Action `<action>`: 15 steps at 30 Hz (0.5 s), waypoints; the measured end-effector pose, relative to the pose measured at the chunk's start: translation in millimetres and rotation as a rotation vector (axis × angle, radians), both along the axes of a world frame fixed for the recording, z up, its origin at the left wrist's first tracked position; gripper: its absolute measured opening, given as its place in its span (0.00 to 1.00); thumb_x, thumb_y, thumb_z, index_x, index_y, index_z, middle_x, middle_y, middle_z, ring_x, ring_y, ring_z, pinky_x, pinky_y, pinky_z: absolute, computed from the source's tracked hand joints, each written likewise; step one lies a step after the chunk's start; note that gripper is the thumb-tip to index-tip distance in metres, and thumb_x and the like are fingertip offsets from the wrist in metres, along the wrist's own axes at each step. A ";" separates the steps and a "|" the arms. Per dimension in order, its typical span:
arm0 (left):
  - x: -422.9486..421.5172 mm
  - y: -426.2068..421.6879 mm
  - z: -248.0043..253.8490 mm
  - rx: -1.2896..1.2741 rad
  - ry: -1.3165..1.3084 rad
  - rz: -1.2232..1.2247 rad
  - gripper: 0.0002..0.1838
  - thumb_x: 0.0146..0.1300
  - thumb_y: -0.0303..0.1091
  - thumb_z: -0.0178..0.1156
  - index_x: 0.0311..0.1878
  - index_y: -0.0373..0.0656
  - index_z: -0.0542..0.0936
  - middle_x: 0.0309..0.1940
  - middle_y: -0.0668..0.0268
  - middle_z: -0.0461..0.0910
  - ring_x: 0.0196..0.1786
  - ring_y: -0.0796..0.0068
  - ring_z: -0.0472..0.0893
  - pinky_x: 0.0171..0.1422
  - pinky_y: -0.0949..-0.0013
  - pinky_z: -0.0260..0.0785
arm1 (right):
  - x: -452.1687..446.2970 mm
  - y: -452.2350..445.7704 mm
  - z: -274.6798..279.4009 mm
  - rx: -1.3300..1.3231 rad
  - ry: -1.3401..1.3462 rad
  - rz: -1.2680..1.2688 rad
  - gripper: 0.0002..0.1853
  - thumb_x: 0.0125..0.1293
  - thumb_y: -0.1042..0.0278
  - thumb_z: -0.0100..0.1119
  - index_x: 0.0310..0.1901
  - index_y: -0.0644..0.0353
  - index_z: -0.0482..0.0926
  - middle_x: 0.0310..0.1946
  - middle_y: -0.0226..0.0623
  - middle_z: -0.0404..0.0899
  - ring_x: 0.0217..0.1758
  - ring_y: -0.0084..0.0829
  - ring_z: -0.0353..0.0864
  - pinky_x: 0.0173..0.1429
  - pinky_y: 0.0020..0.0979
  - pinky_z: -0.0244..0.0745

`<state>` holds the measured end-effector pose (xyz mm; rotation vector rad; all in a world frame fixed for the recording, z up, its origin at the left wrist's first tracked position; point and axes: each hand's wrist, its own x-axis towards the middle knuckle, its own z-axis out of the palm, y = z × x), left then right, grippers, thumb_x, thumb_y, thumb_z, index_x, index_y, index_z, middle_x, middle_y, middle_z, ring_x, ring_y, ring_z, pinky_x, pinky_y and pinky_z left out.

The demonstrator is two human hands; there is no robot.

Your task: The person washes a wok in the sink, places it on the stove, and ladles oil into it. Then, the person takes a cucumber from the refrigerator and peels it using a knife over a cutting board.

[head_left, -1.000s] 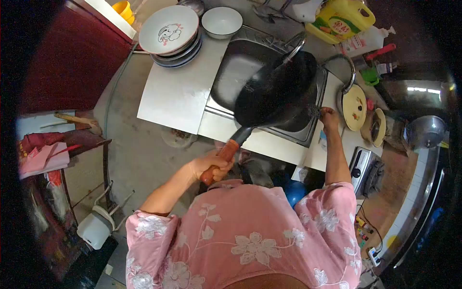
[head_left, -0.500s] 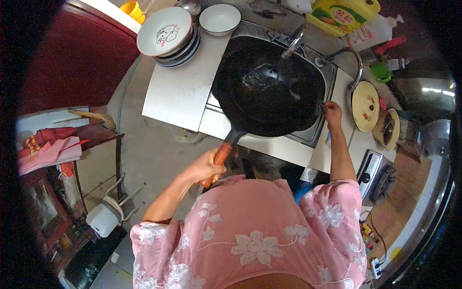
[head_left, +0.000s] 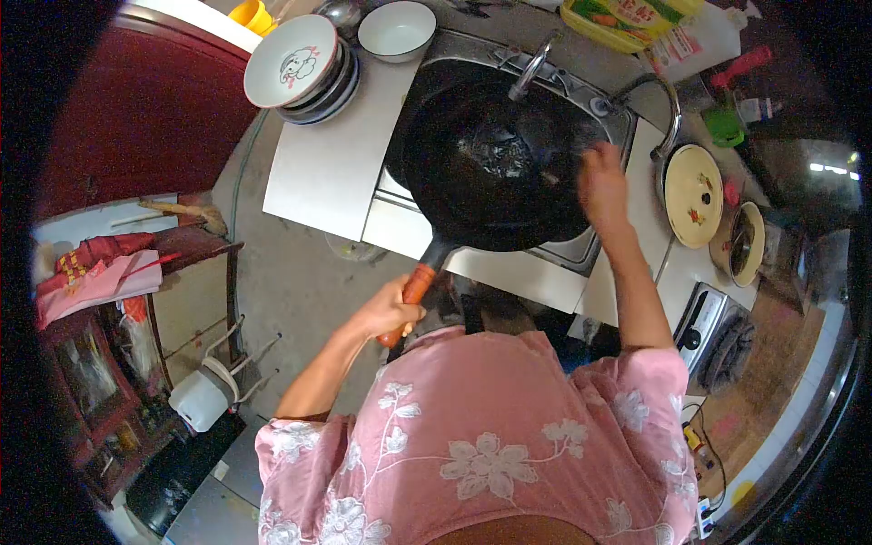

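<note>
A large black wok [head_left: 490, 213] rests level over the sink [head_left: 581, 250], its bowl open upward with a little shiny liquid at the bottom. My left hand [head_left: 392, 309] is wrapped round its reddish-brown wooden handle [head_left: 418, 283]. At the wok's right side, my right hand [head_left: 602, 186] has its fingers curled together over the inner wall near the rim; something dark and small seems to be in them, too blurred to name. The metal faucet [head_left: 536, 65] reaches over the wok's far edge.
Stacked bowls [head_left: 291, 62] and a white bowl [head_left: 397, 29] stand on the counter at the left. A curved tap [head_left: 674, 113], a cream lid [head_left: 693, 195], a pot [head_left: 747, 243] and a stove [head_left: 704, 327] are at the right. Bottles [head_left: 699, 45] stand behind.
The wok, tilted at first, has been lowered level over the sink. My right hand has moved from outside the right rim up and inward over the wok. My left hand keeps the handle.
</note>
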<state>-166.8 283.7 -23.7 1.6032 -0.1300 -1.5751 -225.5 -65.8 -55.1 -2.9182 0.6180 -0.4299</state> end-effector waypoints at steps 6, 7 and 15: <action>2.8 -9.3 2.6 0.028 0.028 -0.003 0.24 0.46 0.22 0.55 0.49 0.37 0.61 0.17 0.69 0.67 0.16 0.81 0.68 0.17 0.76 0.61 | 36.3 37.2 -42.6 0.186 0.321 0.373 0.13 0.53 0.66 0.49 0.38 0.64 0.69 0.38 0.50 0.68 0.43 0.46 0.70 0.42 0.42 0.71; 1.9 -8.5 -0.8 0.007 0.033 0.005 0.24 0.46 0.22 0.55 0.49 0.37 0.61 0.17 0.69 0.66 0.16 0.81 0.68 0.17 0.76 0.61 | 40.0 34.5 -58.2 0.192 0.340 0.301 0.13 0.49 0.68 0.53 0.38 0.62 0.69 0.38 0.49 0.67 0.40 0.46 0.71 0.41 0.41 0.71; 4.1 -12.0 2.3 0.067 0.029 -0.022 0.19 0.47 0.23 0.54 0.44 0.36 0.62 0.18 0.69 0.64 0.16 0.78 0.68 0.19 0.74 0.62 | 75.7 58.6 -126.7 0.253 0.363 0.175 0.19 0.46 0.68 0.57 0.42 0.58 0.68 0.33 0.51 0.67 0.37 0.47 0.72 0.39 0.41 0.71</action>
